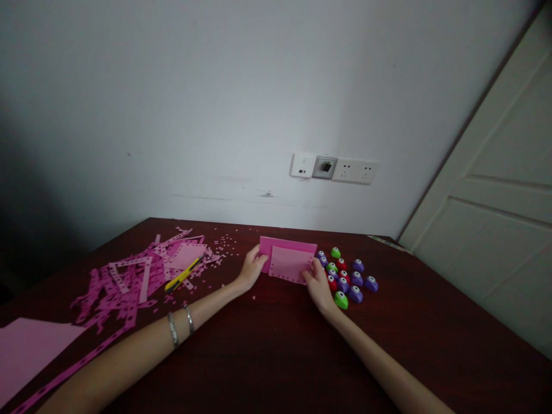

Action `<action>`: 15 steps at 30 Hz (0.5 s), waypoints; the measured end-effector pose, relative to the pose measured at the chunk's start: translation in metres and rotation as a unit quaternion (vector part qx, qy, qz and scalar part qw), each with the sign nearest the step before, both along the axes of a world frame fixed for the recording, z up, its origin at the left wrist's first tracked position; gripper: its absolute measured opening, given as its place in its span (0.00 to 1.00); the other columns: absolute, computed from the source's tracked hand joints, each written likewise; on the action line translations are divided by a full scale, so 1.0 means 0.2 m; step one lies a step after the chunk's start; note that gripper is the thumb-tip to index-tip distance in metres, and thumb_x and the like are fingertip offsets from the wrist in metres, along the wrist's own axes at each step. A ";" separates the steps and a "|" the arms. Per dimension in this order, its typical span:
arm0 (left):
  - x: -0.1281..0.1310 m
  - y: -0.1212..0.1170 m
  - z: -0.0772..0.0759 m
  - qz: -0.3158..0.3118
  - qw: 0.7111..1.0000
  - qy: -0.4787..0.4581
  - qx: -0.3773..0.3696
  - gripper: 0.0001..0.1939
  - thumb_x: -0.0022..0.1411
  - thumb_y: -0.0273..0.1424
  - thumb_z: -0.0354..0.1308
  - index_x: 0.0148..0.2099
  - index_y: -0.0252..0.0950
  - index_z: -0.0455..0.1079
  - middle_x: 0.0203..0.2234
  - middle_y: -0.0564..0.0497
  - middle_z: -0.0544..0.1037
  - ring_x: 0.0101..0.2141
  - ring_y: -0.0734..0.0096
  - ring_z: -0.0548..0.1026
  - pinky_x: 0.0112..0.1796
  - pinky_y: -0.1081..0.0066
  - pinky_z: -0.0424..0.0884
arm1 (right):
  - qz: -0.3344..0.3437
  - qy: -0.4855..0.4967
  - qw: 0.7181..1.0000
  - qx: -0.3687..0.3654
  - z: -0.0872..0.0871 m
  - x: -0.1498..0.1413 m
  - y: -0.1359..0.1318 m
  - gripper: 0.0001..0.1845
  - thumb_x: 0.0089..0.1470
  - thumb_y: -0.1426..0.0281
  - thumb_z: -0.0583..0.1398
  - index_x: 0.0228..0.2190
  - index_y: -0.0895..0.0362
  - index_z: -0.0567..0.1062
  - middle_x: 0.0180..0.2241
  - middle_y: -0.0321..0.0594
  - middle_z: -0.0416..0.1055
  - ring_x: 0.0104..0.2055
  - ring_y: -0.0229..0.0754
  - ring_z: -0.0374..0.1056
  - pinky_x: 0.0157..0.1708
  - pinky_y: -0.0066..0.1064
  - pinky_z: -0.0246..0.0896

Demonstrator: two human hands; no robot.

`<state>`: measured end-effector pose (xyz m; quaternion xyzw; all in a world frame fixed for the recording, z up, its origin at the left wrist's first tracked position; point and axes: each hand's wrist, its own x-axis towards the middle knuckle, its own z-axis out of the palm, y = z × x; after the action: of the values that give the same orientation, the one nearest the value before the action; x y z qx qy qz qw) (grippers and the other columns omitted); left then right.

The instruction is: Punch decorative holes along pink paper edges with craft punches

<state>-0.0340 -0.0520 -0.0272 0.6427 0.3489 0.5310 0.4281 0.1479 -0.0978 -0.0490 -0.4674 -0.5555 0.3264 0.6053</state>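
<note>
Both my arms reach across a dark red-brown table (267,351). My left hand (252,268) pinches the left edge of a stack of pink paper cards (288,260); the top card has punched holes along its border. My right hand (318,284) grips the same stack at its lower right corner. Two silver bangles (181,325) sit on my left wrist. Right beside my right hand lies a cluster of several small paper punches (350,277) in purple, red and green.
A heap of pink paper strips and offcuts (138,276) covers the table's left side, with a yellow utility knife (183,275) on it. A pink sheet (30,351) lies at the near left edge. Wall sockets (334,168) sit above the table; a white door (495,230) stands on the right.
</note>
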 end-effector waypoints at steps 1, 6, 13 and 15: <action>0.00 0.00 -0.01 0.007 1.000 0.010 0.000 0.16 0.55 0.29 0.46 0.46 0.33 0.64 0.42 0.46 0.73 0.43 0.64 0.70 0.43 0.65 0.67 | -0.006 -0.005 1.000 0.001 0.00 0.00 0.00 0.13 0.43 0.73 0.53 0.35 0.53 0.62 0.37 0.38 0.68 0.42 0.43 0.65 0.45 0.34 0.60; 0.01 0.00 -0.08 0.025 0.996 0.089 0.016 0.17 0.60 0.30 0.45 0.52 0.35 0.58 0.47 0.45 0.71 0.46 0.66 0.69 0.45 0.66 0.66 | -0.035 -0.027 0.999 0.003 -0.02 0.00 0.01 0.08 0.45 0.70 0.53 0.33 0.53 0.64 0.35 0.38 0.67 0.37 0.42 0.64 0.42 0.33 0.60; 0.01 0.05 -0.09 0.002 0.995 0.083 0.056 0.21 0.57 0.32 0.50 0.53 0.33 0.56 0.48 0.44 0.69 0.46 0.66 0.69 0.48 0.65 0.63 | -0.026 -0.021 0.999 -0.001 0.00 0.01 0.03 0.10 0.47 0.65 0.56 0.33 0.54 0.64 0.34 0.39 0.69 0.36 0.43 0.67 0.37 0.33 0.64; 0.00 0.05 -0.06 -0.002 0.994 0.085 0.061 0.20 0.57 0.30 0.50 0.52 0.33 0.57 0.47 0.44 0.70 0.46 0.67 0.69 0.48 0.66 0.63 | -0.014 -0.017 1.000 -0.004 0.02 0.01 0.03 0.11 0.47 0.64 0.56 0.33 0.54 0.63 0.35 0.41 0.70 0.37 0.43 0.68 0.36 0.33 0.65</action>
<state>-0.0331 -0.0411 -0.0391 0.7114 0.3496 0.4935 0.3579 0.1503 -0.0928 -0.0456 -0.4831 -0.5578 0.3120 0.5984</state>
